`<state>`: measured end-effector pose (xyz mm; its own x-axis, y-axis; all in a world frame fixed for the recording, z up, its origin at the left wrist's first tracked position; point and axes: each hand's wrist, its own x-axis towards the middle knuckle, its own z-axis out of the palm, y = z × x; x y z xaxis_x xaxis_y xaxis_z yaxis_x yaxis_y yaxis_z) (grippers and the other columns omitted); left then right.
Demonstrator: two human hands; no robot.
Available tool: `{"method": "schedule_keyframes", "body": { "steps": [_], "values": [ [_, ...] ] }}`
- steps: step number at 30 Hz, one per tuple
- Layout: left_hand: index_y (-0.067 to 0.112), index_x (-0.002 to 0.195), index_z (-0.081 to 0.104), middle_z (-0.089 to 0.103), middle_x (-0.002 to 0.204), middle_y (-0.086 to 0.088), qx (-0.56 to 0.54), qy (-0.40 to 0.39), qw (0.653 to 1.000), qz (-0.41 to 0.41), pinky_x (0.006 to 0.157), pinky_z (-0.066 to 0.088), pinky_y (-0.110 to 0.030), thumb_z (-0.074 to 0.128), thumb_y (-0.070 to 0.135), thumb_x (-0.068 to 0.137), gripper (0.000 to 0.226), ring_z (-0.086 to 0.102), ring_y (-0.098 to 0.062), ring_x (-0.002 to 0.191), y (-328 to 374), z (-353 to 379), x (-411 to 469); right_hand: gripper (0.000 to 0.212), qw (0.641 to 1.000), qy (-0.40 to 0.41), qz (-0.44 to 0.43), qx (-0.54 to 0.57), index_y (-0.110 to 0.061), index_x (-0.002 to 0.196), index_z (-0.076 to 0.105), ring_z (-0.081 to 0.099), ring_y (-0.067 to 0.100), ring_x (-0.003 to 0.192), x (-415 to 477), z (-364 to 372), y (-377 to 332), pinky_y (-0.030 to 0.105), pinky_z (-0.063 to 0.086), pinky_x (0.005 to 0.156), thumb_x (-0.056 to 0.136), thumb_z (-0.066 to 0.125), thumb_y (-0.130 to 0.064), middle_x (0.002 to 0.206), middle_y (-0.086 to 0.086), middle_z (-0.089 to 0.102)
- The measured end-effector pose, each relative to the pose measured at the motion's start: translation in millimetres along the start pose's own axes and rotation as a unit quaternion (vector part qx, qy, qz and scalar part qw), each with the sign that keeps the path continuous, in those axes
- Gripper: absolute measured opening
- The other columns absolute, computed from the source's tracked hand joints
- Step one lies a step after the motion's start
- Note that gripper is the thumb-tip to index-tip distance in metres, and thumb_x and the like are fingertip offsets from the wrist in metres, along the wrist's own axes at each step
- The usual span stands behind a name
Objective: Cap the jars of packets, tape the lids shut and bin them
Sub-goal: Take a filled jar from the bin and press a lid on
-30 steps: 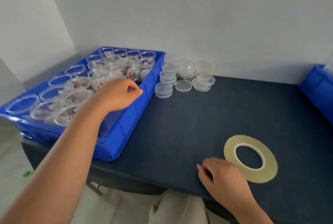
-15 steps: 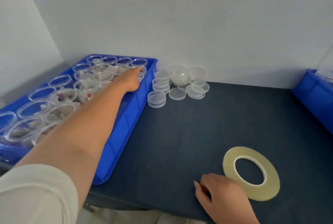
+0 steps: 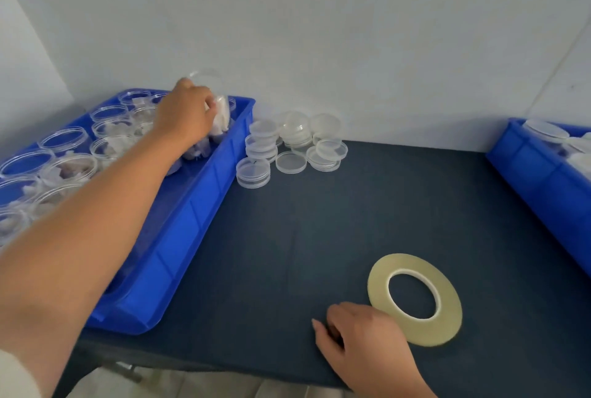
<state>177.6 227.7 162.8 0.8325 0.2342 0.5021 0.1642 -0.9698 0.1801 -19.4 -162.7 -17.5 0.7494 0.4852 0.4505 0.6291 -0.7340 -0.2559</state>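
1. Jars of packets [image 3: 73,167] are sitting open in the left blue bin [image 3: 192,221]. One jar [image 3: 220,106] is being held up over the bin's far corner.
2. The left hand [image 3: 187,117] is gripping that jar, with its fingers curled round the side. The jar is tipping, and white packets are showing inside.
3. The right hand [image 3: 361,337] is resting on the dark table [image 3: 319,221], just beside the tape roll [image 3: 415,300]. Its fingers are loosely curled and seem to be holding nothing.
4. I think the jar is heading to the table for a lid. Turning it upright is the safe way, so no packets are falling out.
5. Clear lids [image 3: 262,148] are waiting in stacks by the wall, just beside the left bin. Taking only one off a stack is the tricky bit.
6. The right blue bin [image 3: 537,180] is holding what look like finished jars.
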Motion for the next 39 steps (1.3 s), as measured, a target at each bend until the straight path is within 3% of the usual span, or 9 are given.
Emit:
{"method": "schedule_keyframes", "body": {
  "steps": [8,10,14,18,22,28,32,36,39],
  "values": [
    [0.033,0.085,0.065,0.056,0.098,0.010,-0.117,0.036,0.982,0.143,0.073,0.042,-0.031,0.077,0.050,0.089,0.021,0.058,-0.008,0.073,62.9,-99.5,-68.0,0.034,0.993,-0.054,0.070,0.077,-0.032,0.085,0.060,0.051,0.006,0.061,-2.1,-9.4,-2.5,0.022,0.042,0.055,0.094,0.056,-0.065,0.074,-0.021,0.049],
    [0.032,0.084,0.065,0.056,0.091,0.012,-0.164,-0.017,0.971,0.176,0.067,0.047,-0.031,0.076,0.050,0.087,0.022,0.058,-0.004,0.072,84.7,-101.8,-111.9,0.053,0.984,-0.065,0.114,0.121,-0.033,0.126,0.064,0.057,-0.002,0.083,-2.2,-14.1,-4.9,0.012,0.045,0.074,0.092,0.055,-0.072,0.102,-0.028,0.049],
    [0.039,0.085,0.063,0.055,0.098,0.022,-0.202,-0.127,0.944,0.230,0.064,0.050,-0.021,0.070,0.056,0.089,0.019,0.062,-0.003,0.079,118.5,-74.4,-203.7,0.113,0.946,-0.027,0.178,0.271,-0.026,0.167,0.022,0.048,-0.008,0.132,9.7,-18.8,-15.8,0.014,0.042,0.110,0.078,0.074,-0.073,0.149,-0.027,0.037],
    [0.038,0.088,0.065,0.054,0.103,0.023,-0.248,-0.169,0.925,0.233,0.063,0.050,-0.017,0.074,0.053,0.090,0.018,0.065,-0.005,0.079,135.2,-39.7,-254.0,0.101,0.882,0.032,0.219,0.416,-0.034,0.159,0.030,0.066,0.012,0.125,26.5,-16.2,-23.3,0.036,0.058,0.101,0.079,0.092,-0.044,0.139,-0.013,0.063],
    [0.037,0.100,0.071,0.059,0.108,0.024,-0.284,-0.173,0.915,0.229,0.063,0.050,-0.021,0.069,0.059,0.091,0.024,0.064,-0.008,0.069,137.3,-24.3,-252.8,0.076,0.892,0.074,0.235,0.378,-0.068,0.121,0.036,0.071,-0.001,0.099,26.0,-10.0,-21.2,0.017,0.057,0.075,0.070,0.090,-0.050,0.116,-0.031,0.067],
    [0.040,0.094,0.072,0.068,0.073,0.021,-0.430,-0.102,0.897,0.022,0.062,0.046,-0.009,0.040,0.055,0.107,0.038,0.065,0.000,0.064,146.6,15.0,-168.5,0.090,0.897,0.046,0.250,0.363,-0.068,0.124,0.030,0.059,-0.010,0.118,21.4,1.2,-16.2,0.006,0.047,0.087,0.058,0.090,-0.070,0.130,-0.040,0.053],
    [0.032,0.118,0.071,0.071,0.118,0.015,-0.242,-0.135,0.958,0.076,0.090,0.053,-0.034,0.055,0.038,0.107,0.020,0.069,-0.010,0.098,162.5,85.7,-86.3,0.091,0.900,0.030,0.241,0.362,-0.069,0.126,0.028,0.062,-0.005,0.119,20.4,3.3,-15.5,0.013,0.050,0.093,0.061,0.091,-0.067,0.132,-0.033,0.057],
    [0.026,0.158,0.045,0.040,0.165,-0.001,-0.076,-0.187,0.966,0.159,0.117,0.040,-0.048,0.062,0.019,0.102,0.058,0.038,-0.031,0.148,179.4,147.7,-40.2,0.094,0.903,0.019,0.242,0.354,-0.055,0.133,0.034,0.061,-0.001,0.122,21.7,5.3,-14.0,0.024,0.052,0.099,0.059,0.090,-0.068,0.132,-0.030,0.058],
    [0.029,0.165,0.030,0.023,0.173,-0.002,-0.023,-0.231,0.958,0.169,0.118,0.039,-0.049,0.061,0.010,0.100,0.075,0.024,-0.037,0.155,182.8,180.6,-22.1,0.093,0.908,0.016,0.233,0.348,-0.053,0.132,0.036,0.060,-0.004,0.122,25.3,5.6,-13.1,0.022,0.051,0.098,0.056,0.089,-0.068,0.135,-0.035,0.053]
  ]
}}
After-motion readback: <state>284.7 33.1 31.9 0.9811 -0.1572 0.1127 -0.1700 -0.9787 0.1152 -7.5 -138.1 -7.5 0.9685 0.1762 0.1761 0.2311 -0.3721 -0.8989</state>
